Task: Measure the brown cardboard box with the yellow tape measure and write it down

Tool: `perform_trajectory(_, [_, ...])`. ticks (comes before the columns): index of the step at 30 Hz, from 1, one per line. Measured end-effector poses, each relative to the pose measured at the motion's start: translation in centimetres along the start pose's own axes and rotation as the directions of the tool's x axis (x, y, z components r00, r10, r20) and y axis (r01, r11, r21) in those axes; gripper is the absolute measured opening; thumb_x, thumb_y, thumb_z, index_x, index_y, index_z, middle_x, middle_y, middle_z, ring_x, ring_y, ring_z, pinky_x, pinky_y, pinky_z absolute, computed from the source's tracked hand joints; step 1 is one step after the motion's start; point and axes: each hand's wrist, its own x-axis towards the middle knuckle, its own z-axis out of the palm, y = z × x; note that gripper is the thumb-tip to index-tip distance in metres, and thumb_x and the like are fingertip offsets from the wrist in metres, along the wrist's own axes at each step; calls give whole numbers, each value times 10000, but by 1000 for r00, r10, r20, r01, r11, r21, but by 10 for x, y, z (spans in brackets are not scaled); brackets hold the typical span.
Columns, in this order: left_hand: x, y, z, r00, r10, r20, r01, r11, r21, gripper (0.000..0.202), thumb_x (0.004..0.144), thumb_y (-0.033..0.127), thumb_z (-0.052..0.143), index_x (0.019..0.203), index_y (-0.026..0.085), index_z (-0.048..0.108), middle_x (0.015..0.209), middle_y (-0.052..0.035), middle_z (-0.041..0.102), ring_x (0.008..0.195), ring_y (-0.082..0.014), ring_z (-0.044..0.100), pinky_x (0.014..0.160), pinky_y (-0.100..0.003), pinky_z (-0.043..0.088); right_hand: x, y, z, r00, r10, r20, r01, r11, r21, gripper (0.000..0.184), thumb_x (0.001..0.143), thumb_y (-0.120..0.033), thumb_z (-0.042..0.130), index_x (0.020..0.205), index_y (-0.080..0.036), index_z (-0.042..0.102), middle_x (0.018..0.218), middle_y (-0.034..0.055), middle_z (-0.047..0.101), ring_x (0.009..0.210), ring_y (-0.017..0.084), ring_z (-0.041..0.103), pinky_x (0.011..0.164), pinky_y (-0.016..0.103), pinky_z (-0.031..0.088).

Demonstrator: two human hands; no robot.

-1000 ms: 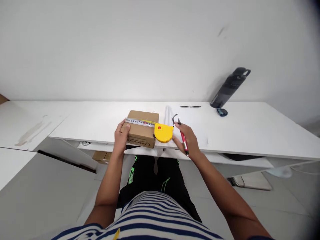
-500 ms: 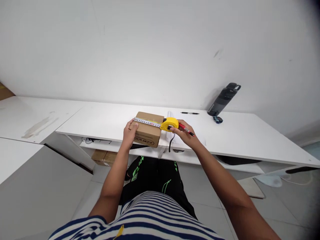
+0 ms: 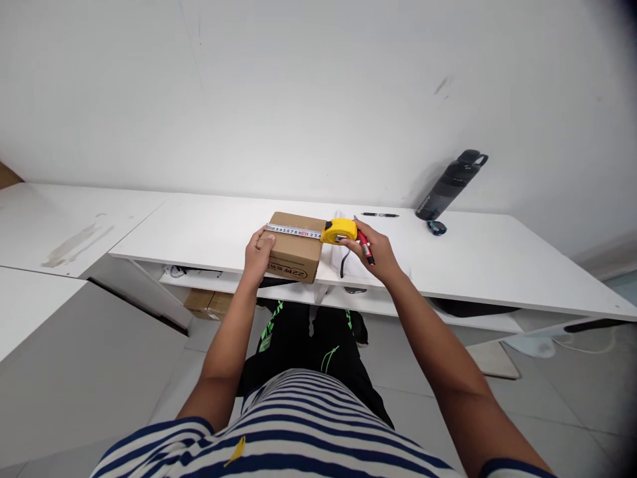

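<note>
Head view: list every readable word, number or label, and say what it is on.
"3456789", a red mark, "1234": blade of the tape measure, across the cardboard box.
Dark print on the box front: too blurred to read.
White lettering on the dark bottle: too small to read.

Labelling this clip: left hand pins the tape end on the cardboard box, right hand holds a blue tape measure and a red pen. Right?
One slip: in the head view the tape measure is yellow, not blue. The left hand pins its end on the cardboard box; the right hand holds it with a red pen.
</note>
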Motion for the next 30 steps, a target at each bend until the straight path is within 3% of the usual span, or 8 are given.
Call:
perform_trajectory(9, [-1,1,1,1000,-6,-23,6,1000,11,547,827,443,698,1307,181,679,1365,-118,686,1282,-285,612,1104,-404,474,0,8,4,1000,17,12,-18,999,42,504,880,-604,666,1219,-231,648,1122,101,734,988,273,684,885,401,547])
perform_trajectory(18, [-1,-1,3,1000,-19,-19,19,1000,-2,582,835,480,703,1347,208,661,1386,-104,674,1295,-288,611,1115,-399,476,-6,17,21,989,111,-101,-104,992,69,559,790,-662,721,1162,-261,603,1041,67,725,812,235,674,754,402,577])
perform_trajectory(24, [-1,1,2,999,-38,-10,38,999,-1,582,842,486,707,1362,232,650,1427,-95,648,1325,-291,593,1136,-401,464,-1,11,31,991,48,-123,-46,999,15,528,807,-688,696,1131,-276,631,1087,101,742,976,304,714,853,458,588])
perform_trajectory(30, [-1,1,2,998,-60,-2,60,998,-28,600,836,479,726,1380,242,635,1431,-96,645,1302,-290,605,1117,-407,484,5,12,37,992,49,-119,-48,999,15,506,811,-641,725,1152,-277,637,1110,101,743,1005,308,713,877,482,587])
